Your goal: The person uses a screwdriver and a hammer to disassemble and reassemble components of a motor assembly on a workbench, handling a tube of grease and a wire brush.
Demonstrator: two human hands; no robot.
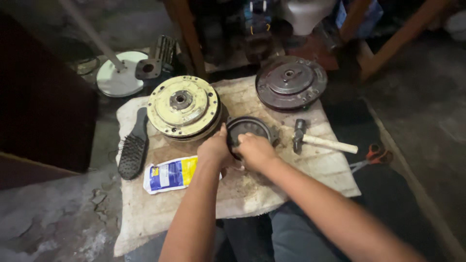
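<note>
Both forearms reach in from the near edge, and the left hand (213, 148) and right hand (255, 150) meet on a dark round housing (247, 128) lying on the grimy cloth (160, 213). The step in hand looks like seating or working loose this round part. The right fingers curl over its near rim, closed on it; the left hand presses against its left side with the thumb up along the edge. Whether the left fingers wrap under it I cannot tell, since the hand hides them. The next move probably calls for a steady two-handed hold, keeping the part flat.

Just past the left fingertips sits a pale yellow disc assembly (183, 107); beyond the right fingertips lies a dark rusty disc (290, 82). A hammer (320, 140) rests just right of the right knuckles. Below the left wrist lies a blue and white packet (170, 174), and a black brush (134, 148) lies farther left.
</note>
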